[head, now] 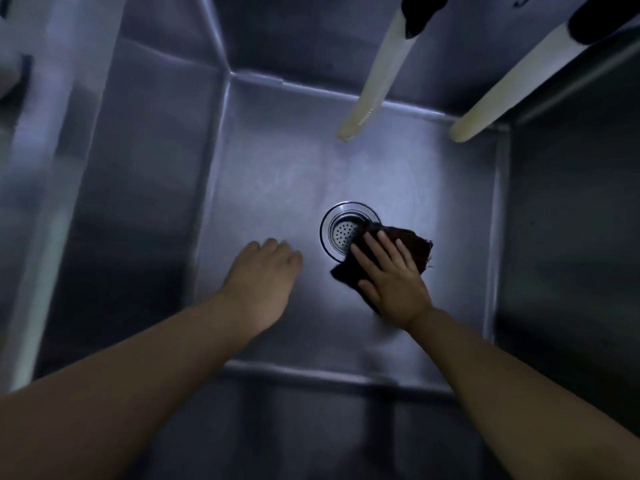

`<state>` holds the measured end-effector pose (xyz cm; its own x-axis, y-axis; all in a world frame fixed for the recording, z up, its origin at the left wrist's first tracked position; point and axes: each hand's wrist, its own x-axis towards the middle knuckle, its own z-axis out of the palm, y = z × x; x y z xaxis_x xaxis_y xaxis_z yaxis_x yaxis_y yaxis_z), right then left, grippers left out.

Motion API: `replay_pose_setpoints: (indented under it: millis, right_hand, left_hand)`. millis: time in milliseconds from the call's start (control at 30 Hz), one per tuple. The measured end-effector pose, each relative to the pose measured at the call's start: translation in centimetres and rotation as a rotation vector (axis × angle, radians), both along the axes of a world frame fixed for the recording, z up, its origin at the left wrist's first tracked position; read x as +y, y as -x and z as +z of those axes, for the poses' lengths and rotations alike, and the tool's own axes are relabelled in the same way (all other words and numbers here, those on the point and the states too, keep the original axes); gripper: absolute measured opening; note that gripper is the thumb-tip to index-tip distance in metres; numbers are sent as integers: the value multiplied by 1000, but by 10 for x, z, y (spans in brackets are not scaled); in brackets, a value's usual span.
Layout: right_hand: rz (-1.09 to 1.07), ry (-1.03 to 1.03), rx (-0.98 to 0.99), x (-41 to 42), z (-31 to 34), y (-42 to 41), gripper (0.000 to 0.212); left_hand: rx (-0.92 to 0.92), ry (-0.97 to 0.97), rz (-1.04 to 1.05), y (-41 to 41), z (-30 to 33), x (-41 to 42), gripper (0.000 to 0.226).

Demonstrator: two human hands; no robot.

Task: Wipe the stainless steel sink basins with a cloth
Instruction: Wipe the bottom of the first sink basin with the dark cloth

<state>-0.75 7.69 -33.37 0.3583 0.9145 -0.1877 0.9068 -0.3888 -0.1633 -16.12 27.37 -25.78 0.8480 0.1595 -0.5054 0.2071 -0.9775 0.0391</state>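
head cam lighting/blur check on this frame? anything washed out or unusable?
Head view: one bright pool lights the basin floor around the drain strainer; the walls fall into deep shadow. The dark cloth under the right hand shows no texture. The left hand is slightly soft, the left rim smeared. Wide-angle bends the edges.

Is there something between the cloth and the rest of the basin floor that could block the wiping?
Little does. The right hand presses the dark cloth flat beside the drain strainer, overlapping its rim. The left hand rests on the basin floor; two pale hoses hang above the far side.
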Motion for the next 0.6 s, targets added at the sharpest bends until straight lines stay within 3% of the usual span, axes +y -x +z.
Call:
replay_pose_setpoints:
  millis: [200, 367, 533, 600]
  right_hand:
    - [-517, -194, -23, 48, -10, 1, 41]
    - [-547, -175, -147, 66, -6, 9, 17]
    - [-487, -214, -109, 96, -1, -3, 22]
    - [-571, -251, 18, 98, -3, -3, 15]
  left_hand:
    - [50, -2, -11, -34, -31, -15, 81]
    - [130, -3, 14, -52, -42, -7, 97]
    - [169, 57, 66, -61, -51, -3, 109]
    - [169, 65, 70, -61, -51, -3, 106]
